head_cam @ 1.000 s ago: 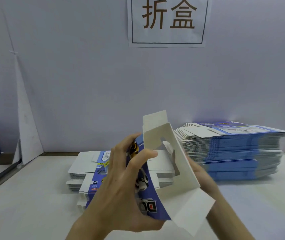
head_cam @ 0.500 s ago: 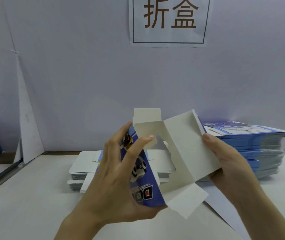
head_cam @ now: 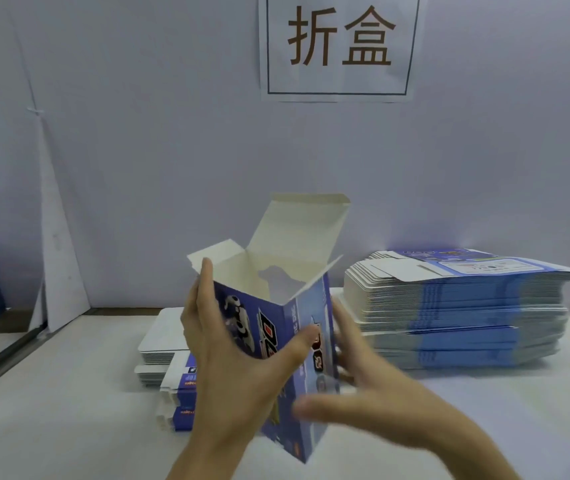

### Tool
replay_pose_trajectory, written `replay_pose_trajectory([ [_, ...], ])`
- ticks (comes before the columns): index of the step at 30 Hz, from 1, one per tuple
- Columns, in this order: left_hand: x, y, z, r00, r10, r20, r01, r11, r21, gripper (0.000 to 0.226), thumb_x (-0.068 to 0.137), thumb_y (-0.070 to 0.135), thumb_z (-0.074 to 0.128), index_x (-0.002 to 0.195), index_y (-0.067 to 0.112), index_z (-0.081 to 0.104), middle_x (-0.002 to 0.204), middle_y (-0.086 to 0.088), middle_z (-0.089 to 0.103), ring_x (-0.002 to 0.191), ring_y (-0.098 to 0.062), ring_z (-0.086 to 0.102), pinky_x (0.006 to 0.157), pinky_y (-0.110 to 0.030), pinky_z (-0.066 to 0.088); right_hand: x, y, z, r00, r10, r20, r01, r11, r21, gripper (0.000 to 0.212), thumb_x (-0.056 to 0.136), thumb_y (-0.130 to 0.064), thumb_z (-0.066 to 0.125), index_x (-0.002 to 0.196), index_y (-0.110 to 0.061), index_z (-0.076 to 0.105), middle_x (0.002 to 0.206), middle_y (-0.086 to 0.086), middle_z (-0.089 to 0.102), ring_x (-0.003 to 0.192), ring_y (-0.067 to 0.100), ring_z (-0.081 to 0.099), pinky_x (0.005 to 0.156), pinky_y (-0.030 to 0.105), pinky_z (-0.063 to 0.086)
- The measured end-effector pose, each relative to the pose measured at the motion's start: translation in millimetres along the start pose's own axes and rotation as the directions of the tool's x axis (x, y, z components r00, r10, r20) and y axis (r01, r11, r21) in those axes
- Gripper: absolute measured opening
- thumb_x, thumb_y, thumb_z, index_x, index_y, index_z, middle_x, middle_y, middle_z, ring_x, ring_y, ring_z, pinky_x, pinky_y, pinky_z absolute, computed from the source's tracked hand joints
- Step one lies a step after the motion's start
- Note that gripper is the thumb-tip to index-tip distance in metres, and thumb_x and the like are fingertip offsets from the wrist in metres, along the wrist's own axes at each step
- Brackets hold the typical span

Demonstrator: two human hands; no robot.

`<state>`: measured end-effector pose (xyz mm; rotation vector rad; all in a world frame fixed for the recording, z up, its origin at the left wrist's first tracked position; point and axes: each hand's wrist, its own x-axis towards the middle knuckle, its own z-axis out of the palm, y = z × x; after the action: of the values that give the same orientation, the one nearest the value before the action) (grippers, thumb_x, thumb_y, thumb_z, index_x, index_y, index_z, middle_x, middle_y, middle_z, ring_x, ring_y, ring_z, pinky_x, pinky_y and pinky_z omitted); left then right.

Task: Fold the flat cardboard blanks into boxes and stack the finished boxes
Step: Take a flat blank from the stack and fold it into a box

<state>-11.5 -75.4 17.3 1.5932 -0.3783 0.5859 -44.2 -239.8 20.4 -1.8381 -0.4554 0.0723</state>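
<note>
- Box (head_cam: 252,323) is held in the air over the table (head_cam: 51,410), popped open into a tube. Its long axis is roughly upright, with the near corner edge facing the person.
- Left hand (head_cam: 228,368) grips the box: fingers lie up the left printed face and the thumb presses the right face.
- Right hand (head_cam: 380,393) is blurred, just right of the box and low. Its fingers look straight and spread and hold nothing; contact with the box can't be told.
- Lid flap (head_cam: 301,230) stands up at the far side, so the top is open.
- The bottom end points down toward the person; whether its flaps are closed is hidden.
- Judgement: the free right hand is nearer the bottom end than the lid, so the bottom likely gets closed next.
- Stack of flat blanks (head_cam: 450,313) lies well to the right, and a smaller pile (head_cam: 162,344) lies behind the box.
</note>
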Motion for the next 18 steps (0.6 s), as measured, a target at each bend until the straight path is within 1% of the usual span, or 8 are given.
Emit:
replay_pose_trajectory([
  [2, -1, 1, 4, 0.998, -0.068, 0.005, 0.068, 0.998, -0.004, 0.127, 0.032, 0.073, 0.071, 0.139, 0.064, 0.002, 0.130, 0.031, 0.025, 0.134, -0.004, 0.031, 0.102, -0.032, 0.046, 8, 11, 17, 0.990, -0.136, -0.041, 0.133, 0.989, -0.056, 0.111, 0.070, -0.017, 0.081, 0.136, -0.067, 0.006, 0.130, -0.029, 0.056, 0.114, 0.002, 0.062, 0.091, 0.022, 0.054],
  [4, 2, 1, 3, 0.995, -0.092, 0.046, 0.094, 0.994, -0.048, 0.130, 0.036, 0.078, 0.069, 0.143, 0.059, -0.002, 0.123, 0.038, 0.027, 0.128, 0.012, 0.032, 0.095, -0.019, 0.046, 14, 12, 22, 0.968, -0.163, -0.192, 0.161, 0.987, -0.030, 0.101, 0.067, -0.008, 0.077, 0.136, -0.057, 0.023, 0.120, -0.019, 0.065, 0.104, 0.008, 0.069, 0.081, 0.025, 0.058],
  [6, 8, 1, -2, 0.993, -0.093, 0.069, 0.101, 0.988, -0.119, 0.116, 0.049, 0.080, 0.069, 0.140, 0.060, 0.001, 0.124, 0.044, 0.029, 0.113, 0.029, 0.035, 0.083, -0.007, 0.044, 15, 11, 12, 0.937, -0.153, -0.314, 0.179, 0.982, 0.058, 0.088, 0.064, -0.010, 0.078, 0.135, -0.040, 0.038, 0.110, -0.008, 0.071, 0.094, 0.014, 0.072, 0.072, 0.025, 0.058],
  [7, 12, -2, -5, 0.992, -0.092, 0.081, 0.103, 0.985, -0.137, 0.108, 0.054, 0.079, 0.071, 0.138, 0.060, 0.007, 0.128, 0.042, 0.032, 0.114, 0.027, 0.038, 0.088, -0.012, 0.044, 14, 10, 4, 0.927, -0.145, -0.345, 0.193, 0.975, 0.112, 0.081, 0.063, -0.015, 0.079, 0.133, -0.035, 0.044, 0.108, -0.005, 0.072, 0.094, 0.016, 0.073, 0.071, 0.024, 0.058],
  [9, 18, -8, -9, 0.977, -0.123, 0.173, 0.149, 0.978, -0.145, 0.090, 0.063, 0.073, 0.071, 0.139, 0.056, 0.026, 0.135, 0.030, 0.044, 0.125, 0.009, 0.044, 0.104, -0.030, 0.042, 10, 8, -9, 0.937, -0.112, -0.331, 0.199, 0.950, 0.242, 0.071, 0.065, -0.030, 0.078, 0.130, -0.031, 0.052, 0.113, 0.000, 0.072, 0.099, 0.021, 0.072, 0.073, 0.027, 0.058],
  [11, 20, -12, -11, 0.938, -0.163, 0.305, 0.221, 0.961, -0.165, 0.081, 0.062, 0.069, 0.071, 0.135, 0.048, 0.044, 0.131, 0.020, 0.058, 0.123, -0.007, 0.054, 0.105, -0.042, 0.044, 8, 9, -15, 0.952, -0.070, -0.297, 0.165, 0.937, 0.309, 0.069, 0.066, -0.039, 0.076, 0.130, -0.032, 0.052, 0.120, 0.002, 0.070, 0.105, 0.024, 0.070, 0.075, 0.030, 0.058],
  [14, 19, -17, -9, 0.922, -0.189, 0.337, 0.271, 0.938, -0.215, 0.071, 0.058, 0.067, 0.072, 0.123, 0.046, 0.054, 0.116, 0.016, 0.068, 0.108, -0.010, 0.065, 0.095, -0.042, 0.053, 9, 12, -17, 0.953, -0.036, -0.301, 0.132, 0.944, 0.303, 0.078, 0.063, -0.042, 0.076, 0.135, -0.034, 0.047, 0.122, 0.000, 0.069, 0.105, 0.026, 0.070, 0.074, 0.032, 0.059],
  [18, 18, -20, -7, 0.915, -0.217, 0.341, 0.307, 0.922, -0.235, 0.067, 0.062, 0.060, 0.071, 0.123, 0.041, 0.053, 0.109, 0.012, 0.071, 0.099, -0.012, 0.069, 0.079, -0.030, 0.059, 10, 11, -17, 0.954, -0.030, -0.298, 0.123, 0.946, 0.299, 0.080, 0.062, -0.042, 0.077, 0.135, -0.037, 0.045, 0.120, -0.001, 0.069, 0.103, 0.026, 0.071, 0.072, 0.032, 0.059],
])
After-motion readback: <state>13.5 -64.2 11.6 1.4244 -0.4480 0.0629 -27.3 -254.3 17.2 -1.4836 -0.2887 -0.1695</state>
